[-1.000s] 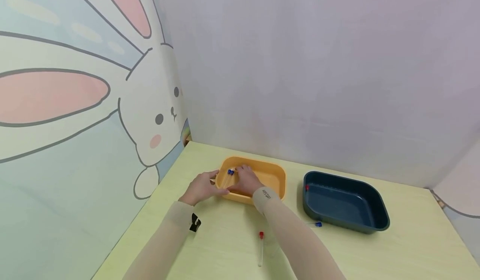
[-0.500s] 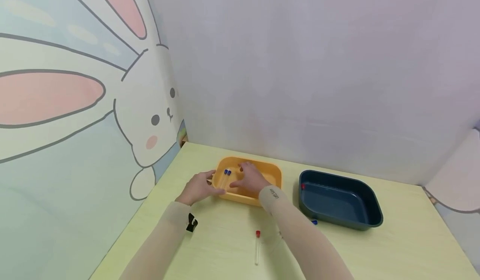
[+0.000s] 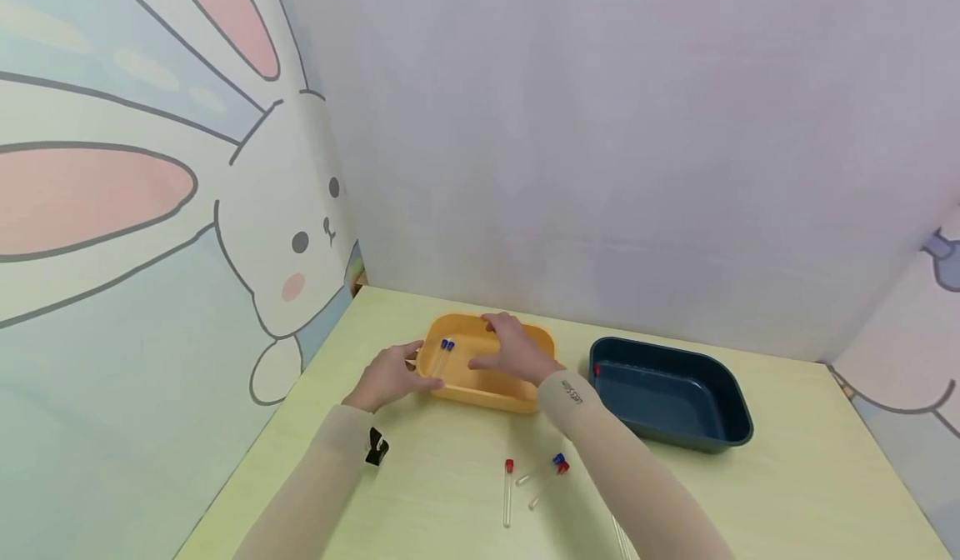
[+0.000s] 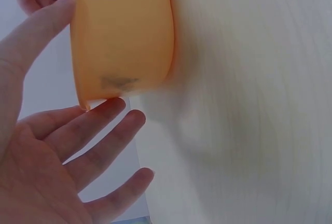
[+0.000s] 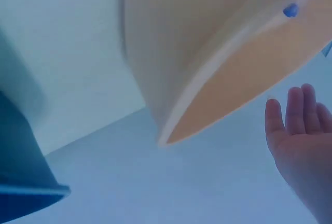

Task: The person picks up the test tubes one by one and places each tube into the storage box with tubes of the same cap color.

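Observation:
My left hand (image 3: pixel 388 375) holds the left end of a yellow plastic bin (image 3: pixel 483 397). Its thumb (image 4: pixel 49 19) lies along the near rim, and the index and middle fingers touch the end wall. Above the bin, my right hand (image 3: pixel 517 350) is raised, fingers apart and holding nothing. Two test tubes with blue caps (image 3: pixel 447 345) lie side by side in the bin's left part. From the right wrist, a blue cap (image 5: pixel 290 10) shows over the rim, and the right hand (image 5: pixel 298 136) is beyond it.
A dark blue bin (image 3: pixel 663 435) stands at right, a red cap (image 3: pixel 597 369) inside. In front lie a red-capped test tube (image 3: pixel 507 493), crossed tubes with red and blue caps (image 3: pixel 561 464), and clear tubes (image 3: pixel 619 535) partly behind the right sleeve. A wall rises behind.
The right hand has drawn away from the two blue-capped tubes, rising rightward with its fingers spread. More tubes now show beside the right sleeve. The left hand stays on the bin.

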